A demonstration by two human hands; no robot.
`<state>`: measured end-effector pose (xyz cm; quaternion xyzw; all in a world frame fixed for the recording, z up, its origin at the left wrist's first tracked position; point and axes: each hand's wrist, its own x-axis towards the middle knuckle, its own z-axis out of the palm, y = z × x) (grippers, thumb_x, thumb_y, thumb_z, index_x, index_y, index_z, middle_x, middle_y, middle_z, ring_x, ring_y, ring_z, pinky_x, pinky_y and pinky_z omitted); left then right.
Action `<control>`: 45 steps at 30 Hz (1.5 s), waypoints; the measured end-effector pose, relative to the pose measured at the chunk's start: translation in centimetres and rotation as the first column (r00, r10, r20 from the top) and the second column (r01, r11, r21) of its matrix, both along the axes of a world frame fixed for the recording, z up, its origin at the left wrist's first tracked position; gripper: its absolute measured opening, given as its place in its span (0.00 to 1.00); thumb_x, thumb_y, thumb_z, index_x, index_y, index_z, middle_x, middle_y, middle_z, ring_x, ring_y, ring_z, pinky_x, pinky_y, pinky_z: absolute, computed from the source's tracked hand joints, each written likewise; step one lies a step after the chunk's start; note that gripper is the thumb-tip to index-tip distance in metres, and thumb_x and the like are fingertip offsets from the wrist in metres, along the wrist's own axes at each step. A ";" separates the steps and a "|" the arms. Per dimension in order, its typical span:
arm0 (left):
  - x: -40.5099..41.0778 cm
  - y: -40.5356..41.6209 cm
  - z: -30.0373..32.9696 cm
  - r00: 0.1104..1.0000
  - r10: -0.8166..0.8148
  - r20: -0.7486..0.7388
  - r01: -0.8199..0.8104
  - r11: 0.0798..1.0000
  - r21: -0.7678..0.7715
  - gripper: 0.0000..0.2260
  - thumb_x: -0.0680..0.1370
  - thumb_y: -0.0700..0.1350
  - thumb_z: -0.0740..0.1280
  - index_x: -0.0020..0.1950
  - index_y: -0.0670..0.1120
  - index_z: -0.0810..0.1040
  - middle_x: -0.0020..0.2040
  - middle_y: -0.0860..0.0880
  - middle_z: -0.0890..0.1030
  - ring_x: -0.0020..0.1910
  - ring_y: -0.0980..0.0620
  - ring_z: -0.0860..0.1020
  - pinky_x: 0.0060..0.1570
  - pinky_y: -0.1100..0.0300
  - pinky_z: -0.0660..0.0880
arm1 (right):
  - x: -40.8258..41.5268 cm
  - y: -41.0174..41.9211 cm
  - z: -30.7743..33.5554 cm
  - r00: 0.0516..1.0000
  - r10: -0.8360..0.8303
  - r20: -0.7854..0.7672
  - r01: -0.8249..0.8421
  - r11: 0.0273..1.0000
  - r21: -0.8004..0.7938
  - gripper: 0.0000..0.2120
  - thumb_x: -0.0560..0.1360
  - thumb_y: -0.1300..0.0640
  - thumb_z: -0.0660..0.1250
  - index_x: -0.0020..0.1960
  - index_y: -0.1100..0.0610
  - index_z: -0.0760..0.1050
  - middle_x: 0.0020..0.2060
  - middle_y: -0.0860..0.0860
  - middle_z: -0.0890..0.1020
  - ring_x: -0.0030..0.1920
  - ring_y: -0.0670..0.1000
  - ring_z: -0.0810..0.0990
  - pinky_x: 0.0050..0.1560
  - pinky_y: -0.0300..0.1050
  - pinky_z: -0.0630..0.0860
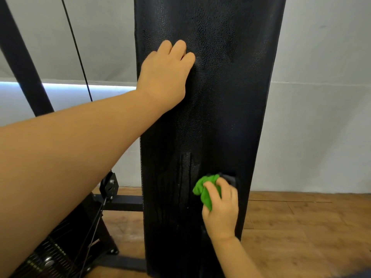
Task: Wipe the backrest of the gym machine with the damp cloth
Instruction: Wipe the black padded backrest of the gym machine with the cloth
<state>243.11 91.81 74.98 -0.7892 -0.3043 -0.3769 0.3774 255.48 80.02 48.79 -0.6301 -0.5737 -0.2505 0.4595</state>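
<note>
While our left hand (pixel 164 75) presses flat on the black textured padded backrest (pixel 220 117), our right hand (pixel 220 207) grips the bunched green cloth (pixel 204 189) against it.

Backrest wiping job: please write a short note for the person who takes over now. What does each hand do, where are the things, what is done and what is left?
Left hand: flat on the upper part of the black backrest, fingers straight, holding nothing.
Right hand: grips the bunched green cloth and presses it on the lower part of the backrest, towards its right side.
Done: wet streaks and drip lines show in the lower middle of the pad, beside the cloth.
Left: I cannot tell whether the top was wiped; go over the upper part, both edges and the very bottom.
</note>
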 end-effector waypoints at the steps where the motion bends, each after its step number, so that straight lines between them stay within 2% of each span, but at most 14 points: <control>1: 0.0 -0.1 0.0 1.000 0.003 0.000 -0.003 1.000 -0.005 0.12 0.66 0.33 0.63 0.48 0.37 0.77 0.46 0.36 0.77 0.42 0.37 0.75 0.32 0.54 0.66 | -0.2 -0.4 -0.8 1.000 0.027 -0.001 -0.027 0.998 -0.052 0.30 0.53 0.71 0.77 0.53 0.55 0.76 0.54 0.52 0.70 0.50 0.54 0.70 0.44 0.47 0.77; 3: 0.0 -0.1 0.2 1.000 0.013 0.000 -0.013 0.999 -0.029 0.12 0.67 0.33 0.63 0.50 0.36 0.76 0.48 0.36 0.76 0.44 0.37 0.75 0.33 0.53 0.65 | -0.2 -0.6 -1.3 0.999 0.045 -0.015 -0.046 0.995 -0.092 0.34 0.51 0.70 0.80 0.53 0.53 0.74 0.54 0.52 0.70 0.50 0.54 0.70 0.43 0.47 0.78; 8: 0.0 -0.9 0.4 0.998 0.061 -0.017 -0.062 0.993 -0.104 0.14 0.70 0.33 0.63 0.55 0.38 0.75 0.54 0.37 0.75 0.50 0.37 0.73 0.36 0.51 0.66 | -0.4 0.4 0.9 0.998 0.063 0.012 -0.063 0.998 0.019 0.23 0.59 0.69 0.75 0.51 0.55 0.77 0.53 0.52 0.71 0.49 0.53 0.70 0.41 0.45 0.77; 10: 0.0 -1.3 0.7 0.996 0.084 -0.035 -0.088 0.985 -0.145 0.15 0.72 0.34 0.61 0.58 0.39 0.73 0.57 0.38 0.73 0.54 0.38 0.71 0.39 0.50 0.66 | -0.8 2.0 4.0 0.997 0.057 0.046 -0.061 0.993 0.099 0.15 0.66 0.64 0.64 0.50 0.54 0.77 0.53 0.52 0.71 0.47 0.53 0.69 0.41 0.43 0.75; 12: 0.0 -1.5 1.0 0.991 0.122 -0.059 -0.131 0.973 -0.188 0.16 0.74 0.35 0.60 0.61 0.40 0.71 0.60 0.40 0.70 0.57 0.39 0.69 0.42 0.50 0.67 | -1.3 4.1 8.6 0.999 0.030 0.032 -0.035 0.988 0.153 0.15 0.67 0.61 0.59 0.49 0.56 0.80 0.52 0.52 0.71 0.45 0.53 0.68 0.39 0.41 0.72; 17: 0.0 -1.7 1.6 0.982 0.158 -0.106 -0.178 0.960 -0.217 0.16 0.76 0.36 0.59 0.63 0.42 0.70 0.63 0.42 0.68 0.60 0.42 0.67 0.40 0.54 0.64 | -2.4 7.6 17.8 0.997 -0.062 -0.045 0.071 0.971 0.229 0.15 0.67 0.63 0.62 0.51 0.58 0.80 0.48 0.58 0.79 0.41 0.58 0.75 0.37 0.46 0.74; 20: -0.3 -1.8 1.7 0.983 0.151 -0.104 -0.171 0.958 -0.231 0.16 0.76 0.36 0.59 0.64 0.42 0.69 0.63 0.42 0.68 0.60 0.42 0.67 0.41 0.54 0.64 | -2.6 7.5 17.4 0.997 -0.073 -0.025 0.077 0.975 0.208 0.15 0.66 0.65 0.67 0.53 0.59 0.80 0.50 0.59 0.79 0.42 0.60 0.76 0.38 0.49 0.77; 24: -0.2 -1.9 1.6 0.983 0.146 -0.108 -0.169 0.955 -0.246 0.17 0.76 0.36 0.59 0.65 0.43 0.68 0.64 0.43 0.67 0.61 0.42 0.66 0.42 0.54 0.65 | -2.7 6.7 14.6 0.997 -0.070 0.039 0.061 0.981 0.182 0.17 0.70 0.58 0.57 0.53 0.59 0.80 0.50 0.59 0.80 0.45 0.57 0.75 0.41 0.48 0.76; 29: -0.4 -1.8 1.8 0.985 0.143 -0.095 -0.162 0.956 -0.246 0.17 0.76 0.36 0.59 0.65 0.42 0.68 0.64 0.43 0.67 0.60 0.43 0.66 0.42 0.55 0.64 | -4.2 4.1 6.9 0.996 -0.019 0.088 0.012 0.997 0.079 0.16 0.69 0.57 0.58 0.50 0.57 0.80 0.52 0.56 0.77 0.48 0.54 0.69 0.43 0.46 0.75; 31: -0.3 -1.8 1.8 0.985 0.144 -0.093 -0.162 0.957 -0.242 0.17 0.76 0.35 0.58 0.65 0.42 0.68 0.64 0.43 0.67 0.61 0.43 0.66 0.41 0.55 0.64 | -4.6 3.0 3.6 0.992 0.010 0.123 -0.013 1.000 0.024 0.14 0.68 0.59 0.61 0.49 0.57 0.81 0.52 0.54 0.74 0.47 0.54 0.70 0.43 0.46 0.75; 34: -0.2 -1.9 1.7 0.984 0.152 -0.092 -0.170 0.957 -0.236 0.17 0.76 0.36 0.58 0.65 0.43 0.68 0.64 0.43 0.67 0.61 0.43 0.66 0.41 0.55 0.63 | -5.1 2.0 0.7 0.991 0.038 0.126 -0.032 0.998 -0.054 0.14 0.61 0.62 0.73 0.47 0.58 0.82 0.48 0.56 0.80 0.46 0.54 0.72 0.41 0.46 0.77; 38: -0.2 -1.8 1.6 0.984 0.152 -0.096 -0.171 0.958 -0.230 0.18 0.76 0.36 0.58 0.66 0.43 0.67 0.64 0.43 0.67 0.61 0.43 0.66 0.41 0.55 0.64 | -5.1 2.1 1.9 0.991 0.076 0.114 -0.070 0.996 -0.059 0.19 0.56 0.65 0.76 0.47 0.58 0.82 0.47 0.57 0.81 0.45 0.53 0.69 0.39 0.47 0.77; 41: -0.3 -1.8 1.8 0.984 0.153 -0.094 -0.171 0.959 -0.224 0.18 0.76 0.35 0.58 0.66 0.43 0.67 0.64 0.43 0.67 0.61 0.43 0.66 0.41 0.55 0.64 | -5.3 4.0 6.0 0.991 0.072 0.110 -0.080 0.994 0.070 0.13 0.65 0.63 0.65 0.48 0.58 0.81 0.51 0.55 0.73 0.44 0.54 0.68 0.38 0.47 0.75; 45: -0.3 -1.8 1.9 0.984 0.144 -0.105 -0.164 0.961 -0.222 0.19 0.76 0.35 0.59 0.66 0.44 0.67 0.65 0.44 0.66 0.62 0.43 0.66 0.40 0.57 0.63 | -6.4 7.9 14.5 1.000 -0.012 0.003 0.011 0.979 0.203 0.12 0.67 0.62 0.63 0.48 0.58 0.81 0.46 0.58 0.80 0.39 0.57 0.74 0.35 0.47 0.74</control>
